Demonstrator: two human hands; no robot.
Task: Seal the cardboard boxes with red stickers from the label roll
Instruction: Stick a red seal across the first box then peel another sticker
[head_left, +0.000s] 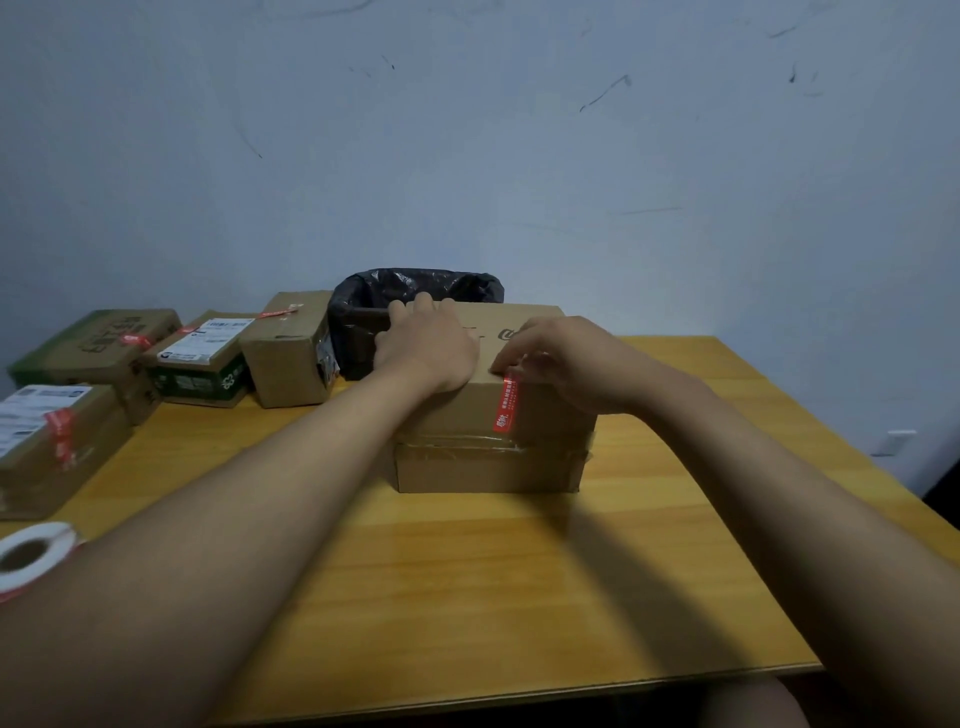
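Right now I see the cardboard box (488, 415) sitting near the middle of the counter (467, 571), toward its far edge, with a red sticker (505, 408) running from its top edge down the near face, above a band of clear tape. My left hand (428, 345) lies flat on the box top, fingers straight and reaching toward the far edge. My right hand (556, 358) has curled fingers pressing the sticker's upper end at the near top edge; whether they pinch it or only press it down I cannot tell. Just behind the box stands a bin lined with a black bag (415, 296). Along the counter's far left edge sit four other boxes (291, 358), each carrying a red sticker. At the near left edge, beside my left forearm, lies the label roll (31, 558), partly cut off by the view. A pale, scuffed wall (467, 156) rises behind everything.
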